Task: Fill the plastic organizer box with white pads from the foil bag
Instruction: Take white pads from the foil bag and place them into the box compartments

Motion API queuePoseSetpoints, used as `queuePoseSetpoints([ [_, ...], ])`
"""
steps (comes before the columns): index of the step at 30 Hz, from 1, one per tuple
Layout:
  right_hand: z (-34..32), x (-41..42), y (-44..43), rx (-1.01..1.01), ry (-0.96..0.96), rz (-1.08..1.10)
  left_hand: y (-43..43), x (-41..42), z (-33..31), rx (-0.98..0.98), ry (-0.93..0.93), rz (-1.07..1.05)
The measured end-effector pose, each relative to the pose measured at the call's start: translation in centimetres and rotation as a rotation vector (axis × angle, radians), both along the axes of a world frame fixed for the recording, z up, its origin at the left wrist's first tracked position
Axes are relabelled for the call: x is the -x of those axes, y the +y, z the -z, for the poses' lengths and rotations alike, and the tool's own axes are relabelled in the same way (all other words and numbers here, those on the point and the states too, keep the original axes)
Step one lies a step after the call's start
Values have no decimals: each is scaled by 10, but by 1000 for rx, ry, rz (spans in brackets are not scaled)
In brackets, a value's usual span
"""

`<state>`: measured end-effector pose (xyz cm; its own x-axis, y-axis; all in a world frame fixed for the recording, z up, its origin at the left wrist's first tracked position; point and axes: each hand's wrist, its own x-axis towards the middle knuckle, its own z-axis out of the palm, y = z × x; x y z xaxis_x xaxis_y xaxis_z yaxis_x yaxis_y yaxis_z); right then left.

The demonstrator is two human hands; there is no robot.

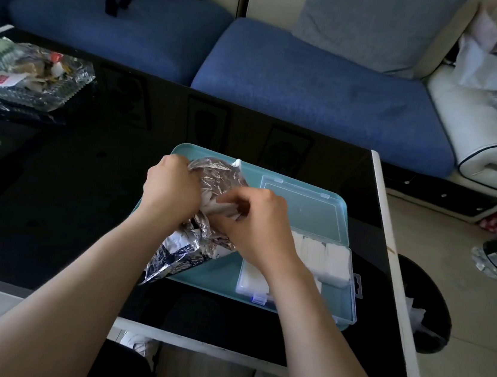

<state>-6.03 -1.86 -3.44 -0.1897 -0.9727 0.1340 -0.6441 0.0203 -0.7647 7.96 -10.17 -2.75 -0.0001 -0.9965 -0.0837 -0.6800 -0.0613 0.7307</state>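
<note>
Your left hand (172, 188) grips foil bag (181, 252) mouth, steadying it. Right hand (256, 225) fingers (239, 199) pinch white pads (222, 208) at opening. Open box (304, 210), partly filled, just right on tray (252, 170).

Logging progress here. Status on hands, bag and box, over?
Left hand grips foil bag. Right hand pinches white pads at its mouth. Organizer box open, partly filled. Nothing blocking it.

no legible text, labels, numbers
</note>
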Motion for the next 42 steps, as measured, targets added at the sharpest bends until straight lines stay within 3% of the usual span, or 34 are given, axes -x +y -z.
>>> queuePoseSetpoints([
  [6, -1, 14, 7, -67, 73, -75, 4, 5, -5, -29, 43, -19],
  [11, 1, 21, 10, 8, -19, 28, 1, 8, -9, -311, 371, 16],
  [14, 5, 26, 10, 52, -15, 75, 4, 10, -12, -426, 372, 85],
  [17, 0, 28, 11, 41, -9, 18, 3, 11, -9, -406, 286, 85],
  [22, -4, 21, 12, -142, -54, -78, 3, 8, -4, -336, 141, 122],
  [30, 4, 13, 7, -148, -36, -1, 2, 3, 1, -195, 159, 38],
  [39, 11, -3, -7, -193, -216, 187, 8, 7, -8, -133, 209, 58],
  [42, 9, 0, -8, -214, -139, 164, 8, 8, -10, -128, 217, 45],
])
